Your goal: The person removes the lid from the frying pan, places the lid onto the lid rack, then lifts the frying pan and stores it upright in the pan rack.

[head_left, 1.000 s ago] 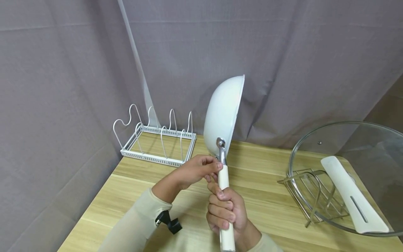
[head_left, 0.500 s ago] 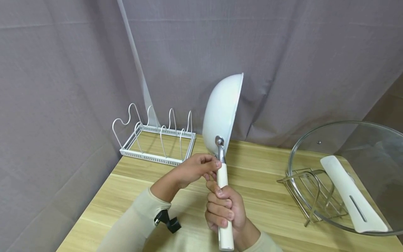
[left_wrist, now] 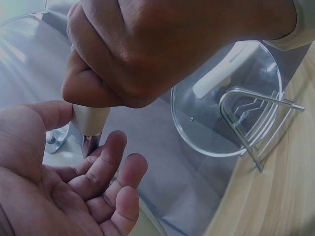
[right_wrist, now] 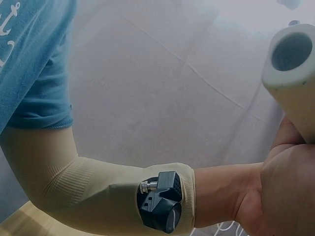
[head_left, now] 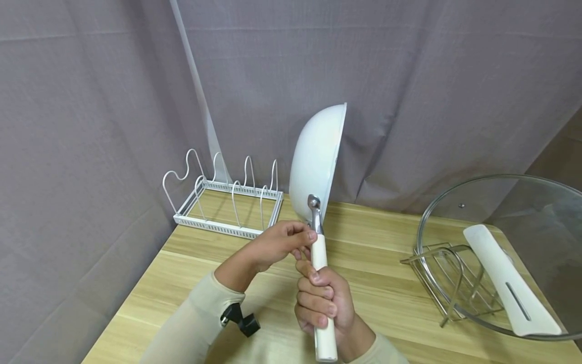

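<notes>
A white wok is held up on its side above the table, its bowl pointing away and its rim to the right. My right hand grips the cream handle around its middle, fingers wrapped over it. At the handle's upper end, my left hand pinches between thumb and index finger near the metal neck. Its other fingers hang loosely curled in the left wrist view. The handle's hollow end shows in the right wrist view. The wok's inside is hidden.
A white wire rack with upright loops stands at the table's back left. On the right, a glass lid with a cream handle leans in a metal stand. Grey curtain hangs behind the wooden table.
The wok has shifted slightly left, with both hands moving along with it. Their hold on the handle looks the same. Rack and lid have stayed in place.
</notes>
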`<state>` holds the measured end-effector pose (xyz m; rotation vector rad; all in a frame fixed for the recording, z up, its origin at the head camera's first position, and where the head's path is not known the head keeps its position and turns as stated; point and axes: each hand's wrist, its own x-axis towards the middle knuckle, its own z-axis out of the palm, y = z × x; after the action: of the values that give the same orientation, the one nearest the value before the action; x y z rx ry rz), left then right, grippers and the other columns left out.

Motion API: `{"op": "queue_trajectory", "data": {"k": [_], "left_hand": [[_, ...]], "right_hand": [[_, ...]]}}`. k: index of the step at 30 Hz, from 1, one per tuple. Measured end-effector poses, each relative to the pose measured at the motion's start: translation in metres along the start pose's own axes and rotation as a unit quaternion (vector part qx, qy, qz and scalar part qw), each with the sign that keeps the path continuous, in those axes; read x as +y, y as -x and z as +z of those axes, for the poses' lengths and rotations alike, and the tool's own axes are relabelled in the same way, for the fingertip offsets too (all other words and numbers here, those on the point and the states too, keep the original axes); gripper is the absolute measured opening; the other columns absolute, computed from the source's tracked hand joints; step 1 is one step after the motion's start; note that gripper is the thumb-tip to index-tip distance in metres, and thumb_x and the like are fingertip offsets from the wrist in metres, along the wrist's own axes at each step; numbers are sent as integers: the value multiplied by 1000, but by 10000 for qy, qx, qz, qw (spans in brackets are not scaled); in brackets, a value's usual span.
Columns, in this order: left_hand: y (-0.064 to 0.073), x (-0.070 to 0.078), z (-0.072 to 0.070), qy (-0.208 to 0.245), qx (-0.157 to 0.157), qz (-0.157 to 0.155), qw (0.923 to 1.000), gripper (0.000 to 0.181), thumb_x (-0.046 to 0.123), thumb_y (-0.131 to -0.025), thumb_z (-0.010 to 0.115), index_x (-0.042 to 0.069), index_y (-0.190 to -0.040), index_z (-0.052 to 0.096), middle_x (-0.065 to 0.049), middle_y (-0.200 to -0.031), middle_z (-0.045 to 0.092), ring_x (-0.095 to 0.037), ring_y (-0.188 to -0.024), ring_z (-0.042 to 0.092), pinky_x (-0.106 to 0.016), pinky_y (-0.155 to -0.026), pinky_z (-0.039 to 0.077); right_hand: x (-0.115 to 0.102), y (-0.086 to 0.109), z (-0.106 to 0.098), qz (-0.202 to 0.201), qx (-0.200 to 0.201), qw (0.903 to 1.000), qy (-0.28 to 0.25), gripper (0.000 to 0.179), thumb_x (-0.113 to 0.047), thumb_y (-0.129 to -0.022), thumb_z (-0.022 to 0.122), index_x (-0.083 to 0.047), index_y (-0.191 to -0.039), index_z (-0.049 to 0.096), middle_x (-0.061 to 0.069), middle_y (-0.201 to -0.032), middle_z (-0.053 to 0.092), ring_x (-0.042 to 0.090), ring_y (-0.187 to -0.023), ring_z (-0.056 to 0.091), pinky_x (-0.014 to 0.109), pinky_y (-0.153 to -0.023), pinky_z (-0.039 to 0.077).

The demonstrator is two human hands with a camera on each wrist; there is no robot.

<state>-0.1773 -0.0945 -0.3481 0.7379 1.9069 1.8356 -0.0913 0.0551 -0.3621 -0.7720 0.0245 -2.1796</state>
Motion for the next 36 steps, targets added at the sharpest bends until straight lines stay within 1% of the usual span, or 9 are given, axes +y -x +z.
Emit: {"op": "queue_trajectory", "data": {"k": [7, 12, 15, 19, 22, 30, 36], "left_hand": [[0, 1, -1, 50, -13, 52, 10000, 33, 24, -100, 58, -7, -108, 66, -7, -89, 70, -52, -92, 60, -29, -69, 52], [1, 3, -2, 35, 0, 79, 10000, 32, 24, -101, 58, -7, -108, 66, -7, -90, 70, -51, -91, 60, -29, -70, 52], [1, 4, -3, 14, 1, 87, 10000, 33, 25, -100, 59, -6, -108, 66, -7, -90, 70, -46, -89, 62, -29, -70, 53], [2, 4, -4, 85, -20, 111, 9999, 35, 28, -100, 60, -5, -107, 66, -6, -90, 70, -29, -83, 64, -29, -70, 53], [1, 5, -5, 154, -22, 149, 9998, 35, 29, -99, 61, -5, -107, 66, -6, -90, 70, -20, -81, 64, -28, -70, 53], [1, 5, -6, 197, -16, 201, 9996, 37, 29, -98, 61, -6, -108, 66, -7, -90, 70, -20, -82, 63, -28, -70, 52], [1, 6, -8, 133, 31, 231, 9996, 37, 29, -98, 61, -6, -108, 66, -7, -90, 70, -21, -83, 63, -28, -71, 52]], "right_hand": [[0, -2, 1, -6, -11, 10000, -66, 16, -7, -97, 44, -18, -85, 39, -14, -53, 28, -2, -38, 30, 13, -37, 35], [0, -3, 2, -1, 22, 10000, -34, 16, -8, -96, 44, -18, -85, 39, -14, -53, 28, -2, -38, 30, 12, -38, 36], [0, -4, 2, 10, 22, 10000, -9, 16, -8, -96, 44, -18, -85, 40, -14, -53, 28, -2, -38, 30, 12, -39, 37], [0, -5, 3, 26, 20, 10000, -42, 16, -8, -96, 44, -18, -85, 40, -14, -53, 28, -2, -38, 30, 12, -39, 37], [-1, -6, 4, 27, 55, 10000, -64, 16, -8, -96, 45, -18, -85, 40, -14, -53, 28, -2, -39, 31, 12, -40, 39], [-1, -8, 5, 32, 53, 9999, -93, 16, -8, -97, 45, -17, -85, 41, -14, -53, 28, -2, -39, 31, 12, -42, 41], [-2, -10, 6, 42, 77, 9999, -93, 14, -8, -97, 45, -17, -86, 42, -14, -53, 28, -2, -39, 31, 12, -43, 42]]}}
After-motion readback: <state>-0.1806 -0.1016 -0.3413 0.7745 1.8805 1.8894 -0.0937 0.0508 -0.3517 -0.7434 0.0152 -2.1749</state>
